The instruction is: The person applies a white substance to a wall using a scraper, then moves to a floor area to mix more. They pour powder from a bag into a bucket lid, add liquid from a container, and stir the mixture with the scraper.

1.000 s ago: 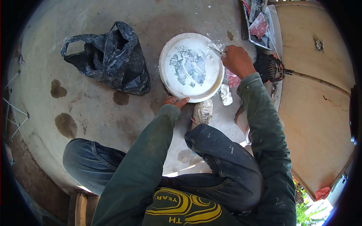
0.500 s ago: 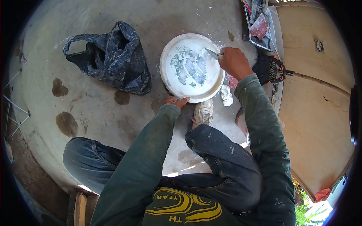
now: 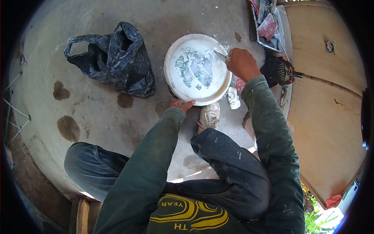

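Observation:
A shallow round white basin (image 3: 171, 80) has white paste smeared over its bottom, with grey patches showing through in the middle. At its near rim my left hand (image 3: 182, 104) is closed, thumb lying on the edge and the other fingers mostly hidden beneath. My right hand (image 3: 243, 62) is wrapped round a putty knife (image 3: 220, 55) over the right side of the basin; the handle is hidden in my fist, and the short metal blade points left onto the paste.
Left of the basin stands a crumpled black plastic bag (image 3: 117, 58). A white crumpled scrap (image 3: 233, 98) lies by the basin's right side, near my shoe (image 3: 210, 115). A debris-filled tray (image 3: 269, 27) and a tan board (image 3: 323, 78) are at right. Wet spots mark the concrete floor (image 3: 156, 23).
Very little differs. The view has shifted slightly, and the putty knife's blade sits a touch farther right over the paste. Both hands keep their grips.

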Demonstrator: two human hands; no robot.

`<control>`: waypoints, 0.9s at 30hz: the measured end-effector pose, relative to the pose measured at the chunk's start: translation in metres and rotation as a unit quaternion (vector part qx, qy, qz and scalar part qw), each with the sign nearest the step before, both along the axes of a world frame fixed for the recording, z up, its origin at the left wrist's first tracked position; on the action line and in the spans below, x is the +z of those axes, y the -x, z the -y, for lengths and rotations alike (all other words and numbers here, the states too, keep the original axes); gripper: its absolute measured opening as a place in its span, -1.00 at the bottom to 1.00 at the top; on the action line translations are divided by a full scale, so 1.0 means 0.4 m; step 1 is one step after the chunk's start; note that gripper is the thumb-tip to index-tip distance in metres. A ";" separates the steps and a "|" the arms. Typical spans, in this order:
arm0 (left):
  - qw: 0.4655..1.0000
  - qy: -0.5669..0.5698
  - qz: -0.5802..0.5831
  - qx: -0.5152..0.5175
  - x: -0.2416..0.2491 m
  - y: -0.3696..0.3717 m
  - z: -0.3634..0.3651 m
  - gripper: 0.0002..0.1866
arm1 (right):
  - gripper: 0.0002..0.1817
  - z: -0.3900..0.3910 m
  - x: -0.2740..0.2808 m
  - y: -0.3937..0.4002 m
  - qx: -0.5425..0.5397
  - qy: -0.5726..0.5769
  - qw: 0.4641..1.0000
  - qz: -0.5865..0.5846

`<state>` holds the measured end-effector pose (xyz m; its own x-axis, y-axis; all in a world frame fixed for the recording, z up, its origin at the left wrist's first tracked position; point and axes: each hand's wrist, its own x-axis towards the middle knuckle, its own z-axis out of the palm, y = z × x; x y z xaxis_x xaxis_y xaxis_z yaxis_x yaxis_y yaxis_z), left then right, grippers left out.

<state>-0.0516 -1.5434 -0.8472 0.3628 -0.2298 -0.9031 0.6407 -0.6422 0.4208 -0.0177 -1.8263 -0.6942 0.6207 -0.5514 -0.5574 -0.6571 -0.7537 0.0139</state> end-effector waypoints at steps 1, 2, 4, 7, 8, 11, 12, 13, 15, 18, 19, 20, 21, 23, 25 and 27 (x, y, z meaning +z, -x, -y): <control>1.000 -0.003 0.000 -0.001 -0.005 0.001 -0.008 -0.23 | -0.70 -0.005 -0.007 0.000 -0.001 -0.003 1.000 0.000; 1.000 0.008 0.013 0.012 -0.009 0.006 -0.007 -0.23 | -0.72 -0.002 -0.014 0.004 0.004 0.007 1.000 0.017; 0.999 0.026 0.022 0.022 -0.021 0.027 0.001 -0.23 | -0.73 -0.002 -0.023 0.016 0.024 0.030 0.999 0.018; 0.996 0.076 -0.001 0.042 -0.036 0.017 -0.009 -0.26 | -0.74 -0.005 -0.014 0.014 0.017 0.027 0.999 0.008; 0.999 0.022 0.001 0.024 -0.024 0.014 -0.002 -0.26 | -0.73 -0.002 -0.008 0.013 0.012 0.012 1.000 0.020; 1.000 0.019 0.009 0.021 -0.030 0.024 -0.012 -0.25 | -0.70 -0.005 -0.001 0.002 0.014 0.019 1.000 -0.016; 0.997 0.068 0.017 0.041 -0.040 0.027 -0.011 -0.23 | -0.70 0.000 0.003 0.007 0.013 0.022 1.000 -0.017; 0.997 0.069 0.019 0.042 -0.032 0.020 -0.004 -0.23 | -0.71 0.000 0.005 0.009 0.013 0.023 0.999 -0.024; 1.000 -0.009 -0.010 -0.026 -0.017 0.002 -0.007 -0.22 | -0.71 -0.004 0.001 -0.001 0.016 0.018 0.999 -0.029; 0.999 -0.036 0.020 0.018 -0.002 0.016 0.002 -0.22 | -0.71 0.005 0.004 0.004 -0.009 0.016 1.000 -0.016; 0.999 -0.032 0.018 0.016 0.004 0.016 0.005 -0.22 | -0.71 0.007 0.004 0.013 -0.011 0.020 1.000 -0.018; 1.000 0.016 0.007 0.021 0.008 0.008 0.001 -0.23 | -0.71 0.009 0.003 0.014 0.004 0.021 0.999 -0.034; 0.998 0.061 -0.002 0.027 0.011 -0.001 -0.003 -0.24 | -0.70 0.010 -0.002 0.009 0.021 0.019 0.998 -0.048; 1.000 0.026 0.014 0.010 -0.014 0.007 -0.005 -0.23 | -0.70 0.013 0.001 0.004 0.006 0.012 1.000 -0.029; 1.000 -0.006 0.024 -0.013 -0.025 0.018 -0.012 -0.23 | -0.70 0.008 0.001 0.009 -0.016 0.009 1.000 -0.016; 0.998 0.046 0.016 0.046 -0.022 0.024 -0.009 -0.22 | -0.69 0.004 0.003 0.006 -0.001 0.007 0.999 -0.037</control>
